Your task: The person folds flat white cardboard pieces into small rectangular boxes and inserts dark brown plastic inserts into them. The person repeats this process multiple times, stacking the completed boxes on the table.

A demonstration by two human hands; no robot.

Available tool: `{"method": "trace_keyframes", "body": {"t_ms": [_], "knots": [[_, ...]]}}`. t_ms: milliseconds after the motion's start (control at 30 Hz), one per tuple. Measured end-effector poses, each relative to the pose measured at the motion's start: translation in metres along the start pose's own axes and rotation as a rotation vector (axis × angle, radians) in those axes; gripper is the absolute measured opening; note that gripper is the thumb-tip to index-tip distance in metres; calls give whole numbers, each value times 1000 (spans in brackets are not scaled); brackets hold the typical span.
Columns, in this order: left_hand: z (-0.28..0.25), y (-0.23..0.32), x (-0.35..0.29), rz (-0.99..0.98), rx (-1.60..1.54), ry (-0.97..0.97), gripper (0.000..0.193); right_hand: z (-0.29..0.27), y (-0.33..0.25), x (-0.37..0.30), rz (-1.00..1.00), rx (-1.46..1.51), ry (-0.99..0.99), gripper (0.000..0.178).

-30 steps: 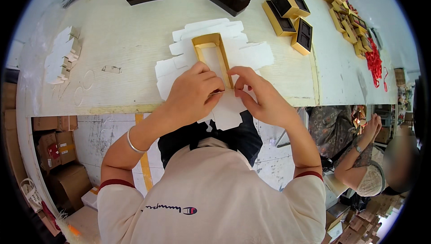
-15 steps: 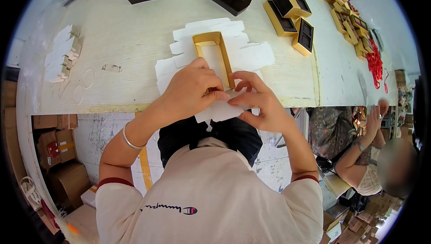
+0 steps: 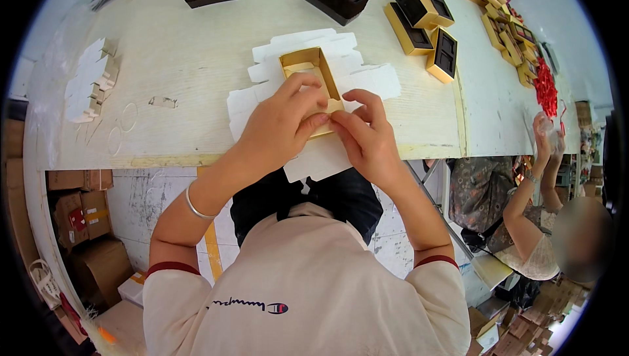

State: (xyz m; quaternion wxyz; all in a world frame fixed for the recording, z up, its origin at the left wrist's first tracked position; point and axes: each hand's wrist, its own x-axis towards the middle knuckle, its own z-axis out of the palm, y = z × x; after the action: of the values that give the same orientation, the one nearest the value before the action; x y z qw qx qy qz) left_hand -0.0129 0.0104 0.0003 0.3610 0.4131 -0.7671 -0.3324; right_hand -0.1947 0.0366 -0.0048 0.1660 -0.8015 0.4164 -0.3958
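Gold box tray (image 3: 308,68) lies on white die-cut card sheets (image 3: 367,81) on the counter (image 3: 196,61); left hand (image 3: 285,120) and right hand (image 3: 367,136) both pinch its near end.

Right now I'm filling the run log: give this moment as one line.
left hand: pressing gold open-top cardboard tray | right hand: pinching tray's near end | under: white die-cut cardboard sheets | surface: pale wooden table

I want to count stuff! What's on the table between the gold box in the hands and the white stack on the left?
Head view: only small clear tape scraps lie between gold box and white stack.
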Motion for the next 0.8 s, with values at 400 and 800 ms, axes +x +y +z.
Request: {"method": "trace_keyframes", "body": {"t_ms": [400, 800], "knots": [[5, 5, -19, 187, 415, -57, 15, -15, 9, 19, -89, -148, -421, 12], [-80, 12, 28, 298, 342, -72, 77, -45, -6, 29, -184, -116, -496, 15]]}}
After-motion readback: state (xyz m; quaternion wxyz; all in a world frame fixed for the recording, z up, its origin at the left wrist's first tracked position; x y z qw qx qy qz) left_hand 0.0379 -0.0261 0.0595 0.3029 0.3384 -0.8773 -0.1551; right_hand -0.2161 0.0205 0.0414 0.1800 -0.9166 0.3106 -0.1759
